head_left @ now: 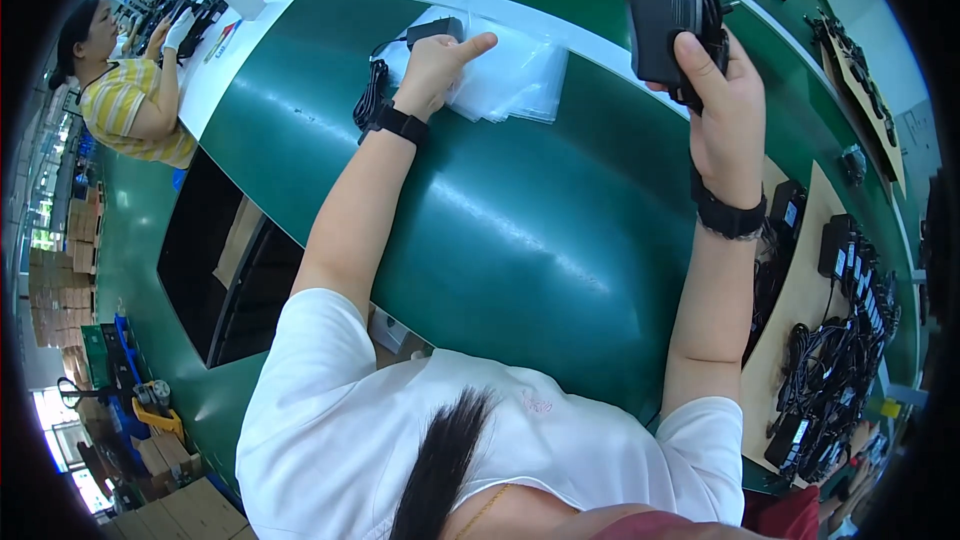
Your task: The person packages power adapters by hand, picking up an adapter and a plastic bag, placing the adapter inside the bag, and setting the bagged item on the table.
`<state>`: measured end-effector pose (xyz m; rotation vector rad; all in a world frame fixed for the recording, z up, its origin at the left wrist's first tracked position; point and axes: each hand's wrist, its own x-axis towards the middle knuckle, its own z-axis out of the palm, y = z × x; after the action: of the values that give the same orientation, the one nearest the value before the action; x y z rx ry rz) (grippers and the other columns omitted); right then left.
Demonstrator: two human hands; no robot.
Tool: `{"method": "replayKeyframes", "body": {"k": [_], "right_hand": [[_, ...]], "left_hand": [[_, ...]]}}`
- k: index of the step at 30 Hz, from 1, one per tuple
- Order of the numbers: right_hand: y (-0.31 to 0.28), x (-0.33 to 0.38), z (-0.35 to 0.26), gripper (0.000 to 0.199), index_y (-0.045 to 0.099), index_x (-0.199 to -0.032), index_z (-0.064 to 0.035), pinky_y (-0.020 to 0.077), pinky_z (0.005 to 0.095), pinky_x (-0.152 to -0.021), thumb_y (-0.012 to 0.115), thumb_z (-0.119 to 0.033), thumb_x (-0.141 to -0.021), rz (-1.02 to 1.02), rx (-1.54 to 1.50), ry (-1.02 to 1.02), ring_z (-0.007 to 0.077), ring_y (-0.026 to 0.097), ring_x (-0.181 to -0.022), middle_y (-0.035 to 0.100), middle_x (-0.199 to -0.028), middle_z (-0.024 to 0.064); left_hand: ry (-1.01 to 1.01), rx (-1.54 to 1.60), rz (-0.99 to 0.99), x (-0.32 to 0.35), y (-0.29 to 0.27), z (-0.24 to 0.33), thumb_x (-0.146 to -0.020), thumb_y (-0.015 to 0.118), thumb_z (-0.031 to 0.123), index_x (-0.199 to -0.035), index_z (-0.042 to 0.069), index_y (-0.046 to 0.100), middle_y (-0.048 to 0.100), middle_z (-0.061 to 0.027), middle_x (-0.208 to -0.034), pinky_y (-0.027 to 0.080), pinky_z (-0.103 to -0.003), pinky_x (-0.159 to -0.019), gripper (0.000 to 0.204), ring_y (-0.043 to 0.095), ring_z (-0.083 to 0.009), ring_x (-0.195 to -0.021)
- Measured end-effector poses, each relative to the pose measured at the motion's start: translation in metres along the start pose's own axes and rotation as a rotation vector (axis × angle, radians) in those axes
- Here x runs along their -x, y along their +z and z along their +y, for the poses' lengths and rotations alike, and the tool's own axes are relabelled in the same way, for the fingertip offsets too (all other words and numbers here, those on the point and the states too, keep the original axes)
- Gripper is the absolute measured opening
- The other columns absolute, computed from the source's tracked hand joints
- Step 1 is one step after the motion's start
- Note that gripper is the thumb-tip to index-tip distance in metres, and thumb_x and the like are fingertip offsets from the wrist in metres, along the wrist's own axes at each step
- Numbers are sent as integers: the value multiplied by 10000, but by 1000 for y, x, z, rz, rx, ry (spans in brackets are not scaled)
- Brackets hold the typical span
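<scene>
My right hand [730, 105] is raised at the upper right, closed round a black power adapter [660, 25] with a coiled black cable [712, 25] against it. My left hand [437, 70] is over a stack of clear plastic bags [525, 70]. Its thumb sticks out to the right, while the other fingers are curled and partly hidden, so what they grip does not show. Just beyond its knuckles is a second black adapter [435, 31], whose bundled black cord [372, 98] is beside my left wrist. Whether my fingers touch this adapter is hidden.
The green table [520, 230] spreads before me. To my right, a brown board [770, 410] carries several black adapters with tangled cables [830, 350]. At the far left a person in a yellow striped shirt [135, 100] works at a white surface [235, 65]. A black-lined opening [225, 260] lies left.
</scene>
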<state>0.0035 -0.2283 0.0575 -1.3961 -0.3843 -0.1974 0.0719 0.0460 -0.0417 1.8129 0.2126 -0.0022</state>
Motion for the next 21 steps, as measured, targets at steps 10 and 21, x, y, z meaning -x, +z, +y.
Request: {"method": "replayKeyframes", "body": {"k": [10, 21], "right_hand": [[25, 0, 35, 318, 529, -1040, 7, 511, 290, -683, 575, -256, -866, -40, -155, 258, 142, 587, -787, 606, -872, 76], [46, 0, 91, 295, 521, -1062, -5, 472, 410, -858, 563, -229, -874, 130, -610, 404, 183, 577, -856, 594, -950, 81]], "left_hand": [[227, -192, 32, 10, 5, -4, -641, 792, 271, -599, 32, 510, 579, -64, -626, 422, -254, -504, 372, 516, -123, -553], [627, -290, -104, 74, 53, 13, -591, 812, 313, -558, 32, 442, 453, -48, -506, 364, -266, -459, 466, 417, -119, -490]]}}
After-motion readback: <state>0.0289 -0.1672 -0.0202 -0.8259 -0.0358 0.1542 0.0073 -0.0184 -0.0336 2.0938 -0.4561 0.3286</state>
